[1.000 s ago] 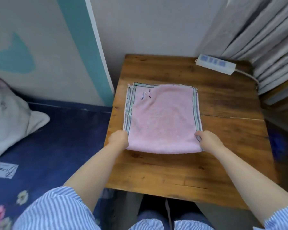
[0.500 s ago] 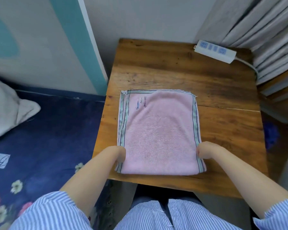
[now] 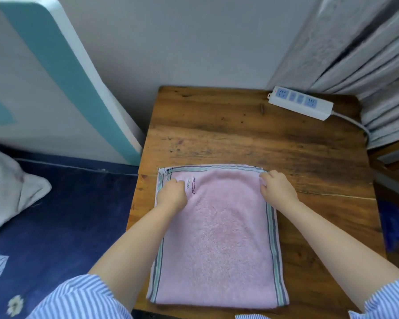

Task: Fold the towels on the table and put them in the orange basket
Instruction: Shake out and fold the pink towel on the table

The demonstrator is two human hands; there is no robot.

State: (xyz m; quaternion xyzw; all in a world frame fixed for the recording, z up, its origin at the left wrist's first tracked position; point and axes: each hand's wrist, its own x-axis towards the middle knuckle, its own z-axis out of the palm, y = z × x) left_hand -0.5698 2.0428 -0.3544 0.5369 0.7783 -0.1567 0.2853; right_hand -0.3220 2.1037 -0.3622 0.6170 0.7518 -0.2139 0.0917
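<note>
On the wooden table (image 3: 240,134), I've both my left hand (image 3: 172,195) and right hand (image 3: 277,189) pinching the pink towel's (image 3: 217,245) twelve-o'clock corners; uneven pulling could skew the next fold.

Left hand (image 3: 172,195): knuckles up, fingers curled under, set at the far left corner.
Right hand (image 3: 277,188): fingers bent, thumb toward the left hand, at the far right corner.
Forearms: bare, both stretched forward, striped sleeves at the elbows.

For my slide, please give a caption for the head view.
Both hands, left and right, grip the pink towel's far corners on the wooden table.
</note>
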